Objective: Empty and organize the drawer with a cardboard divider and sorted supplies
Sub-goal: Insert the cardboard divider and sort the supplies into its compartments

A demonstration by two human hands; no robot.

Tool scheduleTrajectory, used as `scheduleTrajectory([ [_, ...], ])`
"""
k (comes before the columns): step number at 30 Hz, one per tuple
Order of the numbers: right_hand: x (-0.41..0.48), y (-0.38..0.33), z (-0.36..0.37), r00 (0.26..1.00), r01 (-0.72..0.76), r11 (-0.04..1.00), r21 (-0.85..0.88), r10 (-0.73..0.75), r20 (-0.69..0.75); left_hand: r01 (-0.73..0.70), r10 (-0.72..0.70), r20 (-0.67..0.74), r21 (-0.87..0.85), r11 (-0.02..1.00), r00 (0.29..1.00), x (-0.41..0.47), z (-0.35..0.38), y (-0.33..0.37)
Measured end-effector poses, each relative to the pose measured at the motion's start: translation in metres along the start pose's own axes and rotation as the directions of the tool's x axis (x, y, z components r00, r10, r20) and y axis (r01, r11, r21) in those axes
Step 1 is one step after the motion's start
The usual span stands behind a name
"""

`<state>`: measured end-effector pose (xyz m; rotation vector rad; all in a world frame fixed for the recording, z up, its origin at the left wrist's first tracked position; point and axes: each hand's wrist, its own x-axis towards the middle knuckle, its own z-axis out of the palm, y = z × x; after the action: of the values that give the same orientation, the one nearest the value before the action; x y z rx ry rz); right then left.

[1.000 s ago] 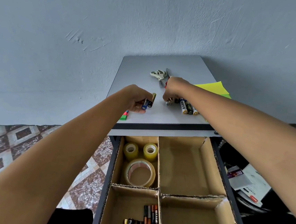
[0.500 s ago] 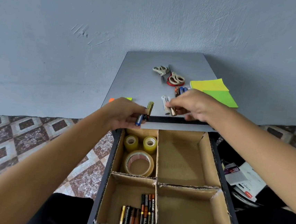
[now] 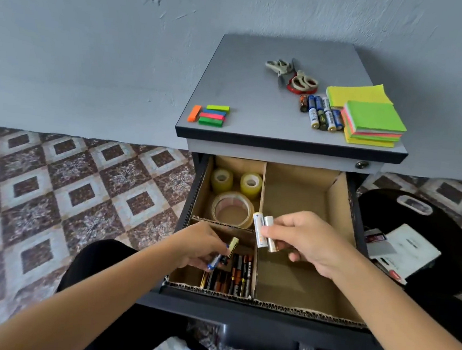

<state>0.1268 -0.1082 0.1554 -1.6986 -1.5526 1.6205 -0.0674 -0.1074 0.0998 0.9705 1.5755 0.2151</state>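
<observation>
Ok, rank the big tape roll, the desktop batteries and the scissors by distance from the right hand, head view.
1. Big tape roll, in the drawer, left of the right hand.
2. Desktop batteries, on top, near the front.
3. Scissors, farther back on top.

The 2 right compartments (image 3: pixel 295 195) offer free room (left ones hold tape (image 3: pixel 231 214), batteries (image 3: pixel 239 278)).
</observation>
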Motion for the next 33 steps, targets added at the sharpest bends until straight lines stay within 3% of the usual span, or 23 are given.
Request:
scheduleTrajectory([
  [9,-0.003,0.013,0.005,0.999,0.003,1.0,0.02,-0.003,-0.035,-0.036,0.081,-0.162,0.264,0.964,0.983,0.032,0.008,-0.008],
  [16,-0.005,0.016,0.009,1.0,0.016,1.0,-0.004,-0.016,-0.009,-0.06,0.093,-0.241,0.137,0.989,0.966,0.042,0.01,-0.02],
  [33,-0.005,0.02,0.013,1.0,0.021,1.0,-0.015,-0.021,-0.002,-0.065,0.167,-0.262,0.357,0.932,0.95,0.043,0.019,-0.023],
])
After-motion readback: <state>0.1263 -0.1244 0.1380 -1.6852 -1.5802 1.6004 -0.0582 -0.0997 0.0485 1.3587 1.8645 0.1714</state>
